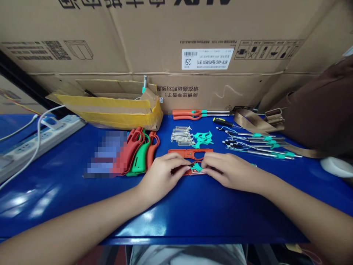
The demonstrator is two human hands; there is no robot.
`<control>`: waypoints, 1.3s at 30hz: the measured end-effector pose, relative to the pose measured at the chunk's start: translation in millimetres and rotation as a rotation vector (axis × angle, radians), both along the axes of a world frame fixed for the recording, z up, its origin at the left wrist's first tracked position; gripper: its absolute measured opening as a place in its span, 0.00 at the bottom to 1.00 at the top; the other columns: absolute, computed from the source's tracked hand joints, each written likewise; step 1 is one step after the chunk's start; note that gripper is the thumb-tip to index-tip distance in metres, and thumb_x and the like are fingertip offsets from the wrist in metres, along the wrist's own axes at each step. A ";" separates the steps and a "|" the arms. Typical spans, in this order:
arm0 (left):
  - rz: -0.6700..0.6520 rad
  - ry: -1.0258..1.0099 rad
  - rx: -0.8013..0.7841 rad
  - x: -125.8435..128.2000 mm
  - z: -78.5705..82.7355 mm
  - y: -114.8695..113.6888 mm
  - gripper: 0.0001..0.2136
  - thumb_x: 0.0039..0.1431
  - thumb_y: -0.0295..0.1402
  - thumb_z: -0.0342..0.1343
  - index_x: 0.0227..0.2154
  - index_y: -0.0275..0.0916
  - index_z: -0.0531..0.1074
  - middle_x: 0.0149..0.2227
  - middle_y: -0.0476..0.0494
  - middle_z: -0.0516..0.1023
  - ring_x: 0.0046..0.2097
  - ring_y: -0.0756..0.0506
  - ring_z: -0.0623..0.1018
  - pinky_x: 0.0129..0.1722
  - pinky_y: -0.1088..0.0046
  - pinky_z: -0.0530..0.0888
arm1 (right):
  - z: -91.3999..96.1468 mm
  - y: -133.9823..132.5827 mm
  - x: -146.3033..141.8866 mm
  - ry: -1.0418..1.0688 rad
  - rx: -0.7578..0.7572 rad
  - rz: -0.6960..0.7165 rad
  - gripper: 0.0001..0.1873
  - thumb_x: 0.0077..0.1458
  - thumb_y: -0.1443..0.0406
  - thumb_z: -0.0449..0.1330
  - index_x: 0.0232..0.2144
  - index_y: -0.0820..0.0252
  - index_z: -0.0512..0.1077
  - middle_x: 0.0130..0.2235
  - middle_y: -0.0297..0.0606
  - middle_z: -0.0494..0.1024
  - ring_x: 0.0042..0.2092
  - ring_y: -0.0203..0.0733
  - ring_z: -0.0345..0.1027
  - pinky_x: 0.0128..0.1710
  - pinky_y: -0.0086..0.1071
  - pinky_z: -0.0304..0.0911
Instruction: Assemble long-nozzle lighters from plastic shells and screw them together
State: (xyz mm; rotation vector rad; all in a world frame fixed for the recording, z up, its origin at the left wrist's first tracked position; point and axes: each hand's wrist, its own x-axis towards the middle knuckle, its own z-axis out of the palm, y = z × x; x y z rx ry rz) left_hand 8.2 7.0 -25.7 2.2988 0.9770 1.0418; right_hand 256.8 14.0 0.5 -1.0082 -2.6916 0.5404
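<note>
My left hand [164,175] is closed in a pinch at the left end of an orange lighter-handle half; what its fingertips hold is hidden, though something dark shows beside them. My right hand [227,170] comes from the other side, thumb and fingers pinched at the edge of a teal plastic trigger [196,168]. This trigger lies in or over the nearer handle half, between the two hands. Just behind is another orange handle half [189,153], flat on the blue table [193,217].
Behind the hands lie metal rods [182,136], teal triggers [203,139] and assembled orange lighters [187,115]. Wired metal tubes [264,151] and a screwdriver [223,121] are at right. Coloured handle shells [140,158], a yellow-taped box [116,110] and a power strip [41,141] stand left.
</note>
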 end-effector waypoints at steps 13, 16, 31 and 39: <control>-0.005 -0.049 0.017 0.6 2.2 -0.1 0.08 0.60 0.20 0.63 0.39 0.36 0.83 0.36 0.45 0.85 0.38 0.47 0.83 0.43 0.73 0.79 | -2.1 -0.7 -0.9 0.071 -0.050 -0.048 0.08 0.69 0.64 0.53 0.36 0.57 0.68 0.34 0.34 0.73 0.34 0.38 0.67 0.35 0.31 0.59; 0.014 -0.062 -0.030 1.6 4.2 -0.3 0.07 0.59 0.21 0.64 0.36 0.38 0.82 0.35 0.48 0.85 0.37 0.48 0.83 0.41 0.74 0.78 | -0.2 -0.6 0.1 0.054 -0.022 0.004 0.10 0.70 0.63 0.51 0.36 0.58 0.69 0.35 0.35 0.73 0.35 0.38 0.67 0.35 0.31 0.59; -0.030 0.173 0.048 -5.2 7.3 -3.5 0.12 0.64 0.27 0.60 0.50 0.37 0.78 0.41 0.42 0.85 0.44 0.42 0.80 0.45 0.62 0.79 | -0.9 -5.2 -4.7 0.086 -0.059 -0.125 0.06 0.66 0.67 0.55 0.34 0.57 0.68 0.33 0.33 0.74 0.32 0.36 0.66 0.33 0.30 0.57; -0.066 0.208 -0.012 -8.7 10.6 -3.5 0.17 0.59 0.28 0.62 0.52 0.36 0.77 0.45 0.41 0.84 0.45 0.41 0.81 0.49 0.59 0.79 | -1.6 -5.0 -2.7 0.080 -0.015 -0.090 0.06 0.67 0.67 0.54 0.35 0.58 0.67 0.33 0.34 0.73 0.33 0.37 0.66 0.33 0.30 0.59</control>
